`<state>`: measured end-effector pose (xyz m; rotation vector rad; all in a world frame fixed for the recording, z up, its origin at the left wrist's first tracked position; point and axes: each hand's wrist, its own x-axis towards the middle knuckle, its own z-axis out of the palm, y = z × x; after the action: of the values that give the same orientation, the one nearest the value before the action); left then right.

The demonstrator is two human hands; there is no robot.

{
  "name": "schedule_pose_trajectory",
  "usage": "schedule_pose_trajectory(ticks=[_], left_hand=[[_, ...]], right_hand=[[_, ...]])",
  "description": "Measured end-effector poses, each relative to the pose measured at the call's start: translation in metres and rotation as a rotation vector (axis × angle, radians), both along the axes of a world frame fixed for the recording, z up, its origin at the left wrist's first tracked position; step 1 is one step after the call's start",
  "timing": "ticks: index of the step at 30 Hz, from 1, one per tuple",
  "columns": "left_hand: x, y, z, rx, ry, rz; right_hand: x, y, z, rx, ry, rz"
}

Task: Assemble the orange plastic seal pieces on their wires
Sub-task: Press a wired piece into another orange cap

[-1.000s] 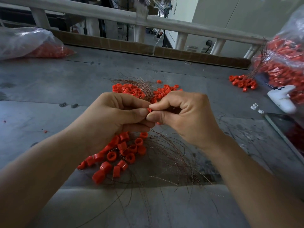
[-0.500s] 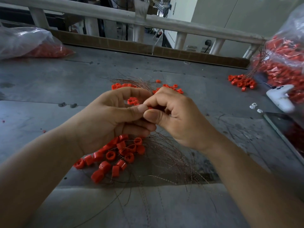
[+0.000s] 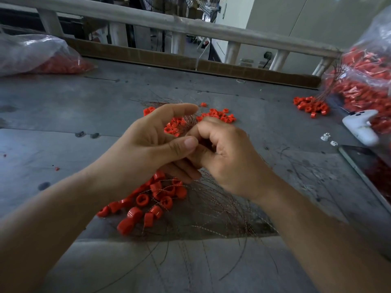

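My left hand (image 3: 148,144) and my right hand (image 3: 230,157) meet above the middle of the grey table (image 3: 63,106). The left index finger is lifted, and the left thumb presses on the right hand's curled fingers. My right hand is closed in a fist; what it pinches is hidden. Thin brown wires (image 3: 222,210) fan out from under both hands toward me. A heap of orange seal pieces (image 3: 148,204) lies just below the left hand. More loose seal pieces (image 3: 215,116) lie beyond the hands.
A small pile of wired seals (image 3: 309,105) lies at far right beside a clear bag of orange parts (image 3: 364,85). Another bag (image 3: 31,56) sits far left. A white controller (image 3: 359,127), small white bits (image 3: 326,137) and a dark screen (image 3: 368,166) lie at right. A railing (image 3: 190,26) bounds the far edge.
The orange piece seen pinched between both fingertips is no longer visible. My left index finger has lifted away and the right hand has curled tighter, rolling under the left thumb.
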<state>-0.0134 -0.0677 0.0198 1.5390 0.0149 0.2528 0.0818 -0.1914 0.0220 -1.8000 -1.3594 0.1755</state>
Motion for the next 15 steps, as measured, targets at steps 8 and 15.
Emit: schedule_pose_trajectory(ticks=[8,15], left_hand=[[0.003,0.008,0.001,-0.073,0.059,-0.011],[0.003,0.021,0.004,-0.290,-0.056,0.022]], right_hand=[[0.004,0.001,0.001,0.033,0.225,0.047],[0.010,-0.002,0.005,0.022,0.303,0.060]])
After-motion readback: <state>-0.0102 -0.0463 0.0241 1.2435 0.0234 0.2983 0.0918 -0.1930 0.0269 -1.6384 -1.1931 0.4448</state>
